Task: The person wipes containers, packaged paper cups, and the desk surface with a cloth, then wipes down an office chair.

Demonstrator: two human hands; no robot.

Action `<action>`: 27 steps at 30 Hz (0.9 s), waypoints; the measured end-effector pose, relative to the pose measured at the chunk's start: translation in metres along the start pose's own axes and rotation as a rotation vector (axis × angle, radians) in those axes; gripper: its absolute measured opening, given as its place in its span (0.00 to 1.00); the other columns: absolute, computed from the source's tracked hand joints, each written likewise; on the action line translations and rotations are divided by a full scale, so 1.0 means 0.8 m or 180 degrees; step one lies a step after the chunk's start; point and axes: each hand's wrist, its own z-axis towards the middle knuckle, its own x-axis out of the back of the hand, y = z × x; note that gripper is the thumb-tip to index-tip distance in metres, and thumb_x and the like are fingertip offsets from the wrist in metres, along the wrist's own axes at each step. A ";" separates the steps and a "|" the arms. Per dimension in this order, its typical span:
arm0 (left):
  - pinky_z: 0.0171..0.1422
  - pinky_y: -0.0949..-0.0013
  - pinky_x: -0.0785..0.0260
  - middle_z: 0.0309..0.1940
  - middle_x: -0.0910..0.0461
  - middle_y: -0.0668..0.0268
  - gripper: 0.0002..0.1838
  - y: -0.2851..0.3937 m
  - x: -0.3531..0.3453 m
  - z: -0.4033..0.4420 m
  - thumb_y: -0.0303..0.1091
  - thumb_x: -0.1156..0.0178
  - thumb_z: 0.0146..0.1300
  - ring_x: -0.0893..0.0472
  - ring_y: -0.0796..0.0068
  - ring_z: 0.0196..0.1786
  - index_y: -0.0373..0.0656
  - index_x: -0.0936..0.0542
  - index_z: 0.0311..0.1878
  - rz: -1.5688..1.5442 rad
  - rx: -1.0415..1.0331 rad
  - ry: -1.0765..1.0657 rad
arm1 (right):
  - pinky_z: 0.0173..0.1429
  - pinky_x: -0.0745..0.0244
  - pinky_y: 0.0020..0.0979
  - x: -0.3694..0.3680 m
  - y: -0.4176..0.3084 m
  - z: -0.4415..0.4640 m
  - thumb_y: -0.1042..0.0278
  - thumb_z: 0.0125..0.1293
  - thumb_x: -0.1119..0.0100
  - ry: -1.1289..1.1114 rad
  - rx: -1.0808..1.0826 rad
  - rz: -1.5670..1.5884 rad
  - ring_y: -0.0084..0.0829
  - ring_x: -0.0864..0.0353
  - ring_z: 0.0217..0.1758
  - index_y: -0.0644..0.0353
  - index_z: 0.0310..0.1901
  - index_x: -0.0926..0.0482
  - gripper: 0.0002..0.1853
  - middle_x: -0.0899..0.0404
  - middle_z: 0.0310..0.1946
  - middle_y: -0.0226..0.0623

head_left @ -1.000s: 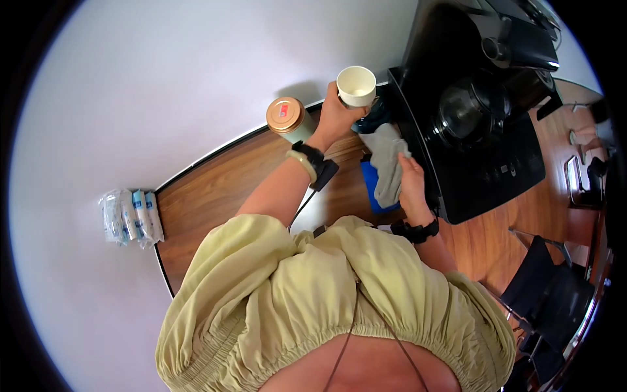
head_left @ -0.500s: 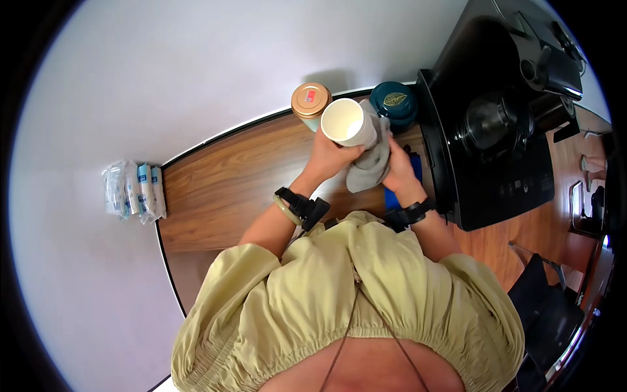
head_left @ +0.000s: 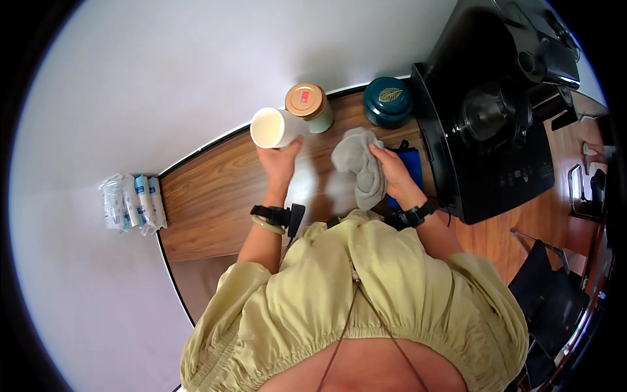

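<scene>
My left hand [head_left: 279,163] is closed around a white paper cup [head_left: 268,128], its open mouth tilted up toward me. The cup is held above the wooden counter, left of a jar with a copper-coloured lid [head_left: 305,100]. In my right hand [head_left: 396,175] a crumpled grey cloth [head_left: 362,166] is gripped at its right edge and hangs over the counter. A blue item with a black strap [head_left: 411,166] lies partly behind my right hand. Beyond the cloth stands a dark teal jar [head_left: 388,103] with a gold leaf on its lid.
A black drinks machine [head_left: 503,176] with a glass pot [head_left: 484,116] stands at the right. Wrapped packs [head_left: 134,202] sit at the left end of the wooden counter [head_left: 215,196]. A white wall runs behind; a black chair [head_left: 545,287] is at lower right.
My left hand has moved left with the paper cup, away from the grey cloth. The cloth, still in my right hand, has come slightly left and now hangs apart from the cup.
</scene>
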 end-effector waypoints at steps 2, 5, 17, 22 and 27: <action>0.56 0.64 0.25 0.49 0.21 0.58 0.28 -0.017 0.014 0.026 0.20 0.30 0.49 0.19 0.67 0.51 0.33 0.28 0.56 -0.0017 -0.0038 0.0128 | 0.55 0.23 0.30 0.010 0.003 0.002 0.61 0.73 0.44 0.0311 0.0191 -0.0109 0.28 0.18 0.50 0.63 0.55 0.22 0.16 0.17 0.48 0.35; 0.54 0.66 0.24 0.46 0.19 0.58 0.25 -0.032 0.022 0.060 0.18 0.31 0.50 0.18 0.68 0.48 0.32 0.25 0.53 -0.0199 -0.0151 0.0355 | 0.54 0.27 0.26 0.006 -0.019 -0.011 0.60 0.70 0.41 0.0431 0.0796 -0.0920 0.22 0.21 0.48 0.63 0.54 0.20 0.17 0.17 0.45 0.31; 0.65 0.62 0.33 0.55 0.24 0.56 0.40 -0.134 0.031 0.088 0.24 0.28 0.45 0.23 0.61 0.59 0.38 0.37 0.62 0.0733 0.0127 0.0564 | 0.69 0.36 0.41 0.043 -0.131 0.109 0.51 0.69 0.46 0.1613 0.2922 -0.3632 0.46 0.27 0.63 0.66 0.54 0.21 0.24 0.24 0.58 0.48; 0.61 0.62 0.29 0.52 0.22 0.57 0.36 -0.177 0.034 0.083 0.25 0.27 0.47 0.21 0.61 0.55 0.40 0.36 0.58 0.0819 0.0174 0.0452 | 0.62 0.31 0.42 0.055 -0.158 0.163 0.52 0.69 0.46 0.1421 0.2108 -0.3535 0.48 0.21 0.56 0.67 0.51 0.20 0.23 0.19 0.50 0.51; 0.65 0.65 0.30 0.56 0.26 0.62 0.40 -0.229 0.035 0.083 0.17 0.30 0.48 0.25 0.69 0.60 0.41 0.41 0.63 0.0311 0.0423 0.0456 | 0.63 0.32 0.41 0.049 -0.181 0.187 0.48 0.74 0.57 0.0728 0.1494 -0.4574 0.56 0.25 0.60 0.67 0.52 0.20 0.27 0.21 0.51 0.61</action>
